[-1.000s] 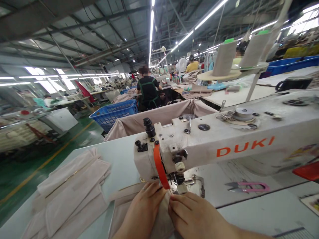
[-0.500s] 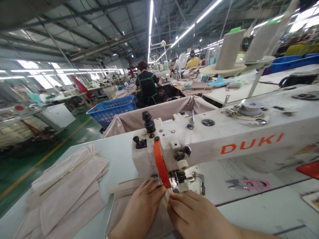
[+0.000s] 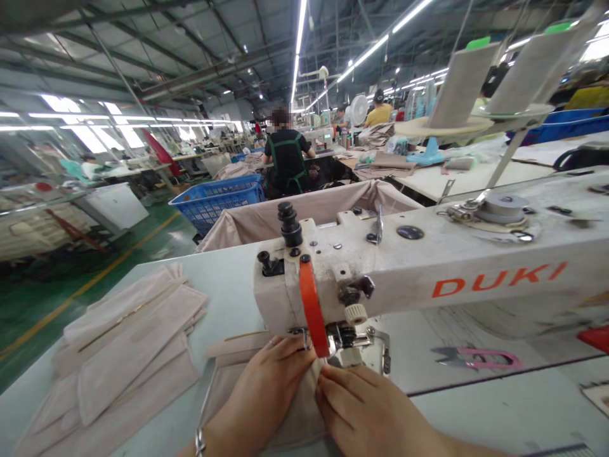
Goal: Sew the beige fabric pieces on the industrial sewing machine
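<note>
A piece of beige fabric [image 3: 303, 416] lies under the head of a white sewing machine [image 3: 409, 266]. My left hand [image 3: 271, 390] rests over the fabric from the left, its fingers closed on it by the presser foot. From the right, my right hand [image 3: 368, 406] pinches the fabric's folded edge, fingertips close to those of the left. An orange guard [image 3: 313, 311] curves down in front of the needle area and hides the needle. Part of the cloth reaches out flat to the left, beneath my left forearm.
Beige sewn pieces [image 3: 137, 355] lie stacked on the table at left. Pink-handled thread snips [image 3: 476, 357] rest right of the needle area. Behind the machine are a cloth-lined bin [image 3: 257, 225], a blue basket [image 3: 221, 198] and a seated person [image 3: 288, 155]. Thread cones [image 3: 464, 86] stand at right.
The view has shifted slightly, so the machine and background sit a little differently in frame. Both hands keep their hold on the fabric near the presser foot; a bracelet on my left wrist now shows.
</note>
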`<state>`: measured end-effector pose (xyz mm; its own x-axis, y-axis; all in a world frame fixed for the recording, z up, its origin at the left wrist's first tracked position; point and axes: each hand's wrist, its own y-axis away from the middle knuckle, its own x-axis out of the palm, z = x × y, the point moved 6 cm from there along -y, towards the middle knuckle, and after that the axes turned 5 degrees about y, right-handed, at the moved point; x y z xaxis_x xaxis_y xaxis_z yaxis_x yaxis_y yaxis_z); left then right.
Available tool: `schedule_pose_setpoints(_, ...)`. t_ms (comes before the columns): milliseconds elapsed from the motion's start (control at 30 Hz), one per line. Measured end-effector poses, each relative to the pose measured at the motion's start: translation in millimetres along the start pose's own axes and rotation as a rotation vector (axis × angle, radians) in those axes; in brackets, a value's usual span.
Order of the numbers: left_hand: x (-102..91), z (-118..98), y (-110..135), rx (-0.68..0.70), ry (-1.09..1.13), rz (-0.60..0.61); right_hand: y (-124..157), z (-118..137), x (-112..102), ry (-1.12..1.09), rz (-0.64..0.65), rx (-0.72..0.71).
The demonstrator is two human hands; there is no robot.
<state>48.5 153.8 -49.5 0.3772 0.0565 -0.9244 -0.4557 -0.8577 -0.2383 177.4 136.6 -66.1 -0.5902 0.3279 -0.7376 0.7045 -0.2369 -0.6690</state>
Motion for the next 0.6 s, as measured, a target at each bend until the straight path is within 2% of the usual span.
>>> schedule_pose_setpoints(100, -1.6, -3.1, -2.5, 0.022, 0.023, -0.008, 2.3, 2.7, 3.9, 0.001, -0.019, 0.004)
schedule_pose_setpoints(233, 3.5, 3.5, -0.3, -0.041, 0.047, 0.004, 2.1, -3.3, 7.5, -0.035, 0.081, 0.021)
schedule_pose_setpoints(367, -4.4, -11.3, 8.5, 0.118, -0.067, -0.039, -6.2, -24.2, -22.6, -0.308, 0.332, 0.006)
schedule_pose_setpoints(400, -6.3, -15.8, 11.4, 0.153, -0.068, -0.016, -6.5, -31.8, -30.5, -0.399, 0.448, 0.039)
schedule_pose_setpoints(433, -7.9, -19.4, 14.4, 0.176, -0.056, 0.013, -4.6, -44.2, -35.7, -0.422, 0.565, 0.157)
schedule_pose_setpoints(467, -8.9, -22.1, 17.4, 0.19, -0.043, 0.043, -2.8, -54.7, -40.8, -0.402, 0.629, 0.235)
schedule_pose_setpoints(533, -9.9, -25.6, 23.0, 0.221, -0.043, 0.065, -1.0, -69.0, -42.9, -0.336, 0.647, 0.298)
schedule_pose_setpoints(600, -8.9, -28.0, 27.5, 0.263, -0.075, 0.03, -0.6, -79.0, -33.5, -0.204, 0.554, 0.348)
